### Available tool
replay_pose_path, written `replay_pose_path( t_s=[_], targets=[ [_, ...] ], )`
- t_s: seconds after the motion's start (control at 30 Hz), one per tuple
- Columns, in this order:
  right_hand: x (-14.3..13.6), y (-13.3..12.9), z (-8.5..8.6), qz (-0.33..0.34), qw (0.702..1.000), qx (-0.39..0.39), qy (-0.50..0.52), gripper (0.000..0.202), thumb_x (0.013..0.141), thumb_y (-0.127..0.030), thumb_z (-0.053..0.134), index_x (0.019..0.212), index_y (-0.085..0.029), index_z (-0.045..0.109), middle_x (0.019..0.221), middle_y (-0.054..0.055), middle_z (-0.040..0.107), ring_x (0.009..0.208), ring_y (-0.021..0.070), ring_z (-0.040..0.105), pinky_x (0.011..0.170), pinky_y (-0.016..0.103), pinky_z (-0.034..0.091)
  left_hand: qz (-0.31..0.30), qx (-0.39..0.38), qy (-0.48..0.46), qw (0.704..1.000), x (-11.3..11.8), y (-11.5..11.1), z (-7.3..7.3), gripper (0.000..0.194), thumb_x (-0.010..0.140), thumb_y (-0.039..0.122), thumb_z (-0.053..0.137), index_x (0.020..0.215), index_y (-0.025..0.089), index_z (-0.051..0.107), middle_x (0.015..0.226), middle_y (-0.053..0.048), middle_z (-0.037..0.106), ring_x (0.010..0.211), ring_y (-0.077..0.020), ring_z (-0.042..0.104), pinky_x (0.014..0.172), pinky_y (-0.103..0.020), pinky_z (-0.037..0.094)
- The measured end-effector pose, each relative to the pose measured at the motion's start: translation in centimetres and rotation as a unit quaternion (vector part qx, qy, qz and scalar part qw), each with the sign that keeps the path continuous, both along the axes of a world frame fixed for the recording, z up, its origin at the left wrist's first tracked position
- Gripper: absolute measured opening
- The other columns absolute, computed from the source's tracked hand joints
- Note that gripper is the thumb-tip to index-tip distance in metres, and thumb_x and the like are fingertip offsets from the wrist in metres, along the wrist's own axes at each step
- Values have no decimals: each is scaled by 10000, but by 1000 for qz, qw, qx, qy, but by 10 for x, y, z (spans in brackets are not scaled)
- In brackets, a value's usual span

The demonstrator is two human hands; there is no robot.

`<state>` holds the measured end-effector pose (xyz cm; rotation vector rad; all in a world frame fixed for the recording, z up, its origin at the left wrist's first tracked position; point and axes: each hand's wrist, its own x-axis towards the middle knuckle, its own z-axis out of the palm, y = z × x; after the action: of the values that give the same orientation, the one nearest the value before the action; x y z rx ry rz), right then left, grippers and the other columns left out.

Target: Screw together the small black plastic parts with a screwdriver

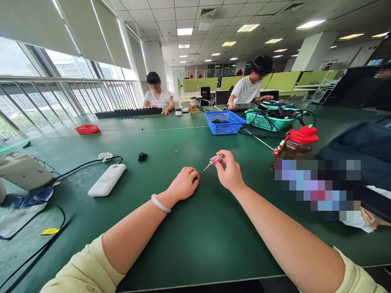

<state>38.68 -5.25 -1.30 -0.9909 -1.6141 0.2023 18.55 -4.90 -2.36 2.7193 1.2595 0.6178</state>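
Note:
Between the thumb and fingers of my right hand (pixel 229 171) is a small screwdriver (pixel 216 160) with a pale purple handle. Its thin metal tip points down and left, just above the green table (pixel 195 252). My left hand (pixel 184 183) rests on the table with its fingers curled under; what they hold, if anything, is hidden. A narrow gap lies between the screwdriver tip and my left knuckles. Left of that hand sit a small black part (pixel 142 156) and a white power bank (pixel 106 180) with a cable plugged in.
Farther back are a blue basket (pixel 225 127), a green basket (pixel 269 122) of tangled cables, and a red tray (pixel 87 129). A red-lidded bottle (pixel 295 148) and a dark bag (pixel 360 150) stand right. Two people (pixel 158 97) work across the table. Black cables run along the left.

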Motion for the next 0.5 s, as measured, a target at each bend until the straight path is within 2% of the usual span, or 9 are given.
replay_pose_path(
  t_s=[0.1, 0.17, 0.33, 0.43, 0.5],
  targets=[
    [-1, -1, 0, 3, 1000, 1, -6, 179, 908, -236, 501, 1081, -253, 457, 943, 60, 748, 838, 215, 737, 786, 374, 577, 38, 15, 3, 999, -12, 6, 0, 225, 896, 195, 440, 947, 202, 659, 1068, -87, 641, 1084, -245, 549, 1019, -411, 456],
    [-1, -2, 0, 5, 1000, 0, -4, 181, 909, -244, 503, 1084, -252, 456, 939, 60, 749, 835, 217, 737, 783, 379, 577, 74, 20, 12, 997, -30, 15, 0, 250, 865, 171, 439, 961, 201, 668, 1076, -91, 644, 1090, -250, 555, 1026, -418, 453],
    [-1, -4, -1, 13, 1000, 0, 16, 190, 915, -270, 506, 1095, -250, 449, 938, 59, 747, 833, 214, 735, 795, 388, 575, 174, 11, 30, 984, -105, 41, 4, 338, 803, 172, 433, 1038, 173, 676, 1170, -111, 643, 1141, -257, 561, 1075, -408, 420],
    [-2, -6, 0, 14, 1000, -1, 13, 187, 920, -277, 503, 1097, -251, 451, 941, 59, 747, 837, 214, 735, 792, 386, 574, 230, 6, 41, 972, -150, 50, 6, 420, 716, 138, 450, 1065, 183, 680, 1215, -97, 648, 1157, -256, 569, 1085, -391, 408],
    [-2, -6, 0, 14, 1000, -4, 8, 181, 922, -275, 502, 1095, -251, 453, 942, 61, 746, 838, 215, 735, 788, 385, 575, 256, 4, 48, 965, -173, 52, 7, 472, 664, 120, 461, 1073, 187, 686, 1251, -92, 644, 1176, -261, 568, 1087, -376, 401]
  ],
)
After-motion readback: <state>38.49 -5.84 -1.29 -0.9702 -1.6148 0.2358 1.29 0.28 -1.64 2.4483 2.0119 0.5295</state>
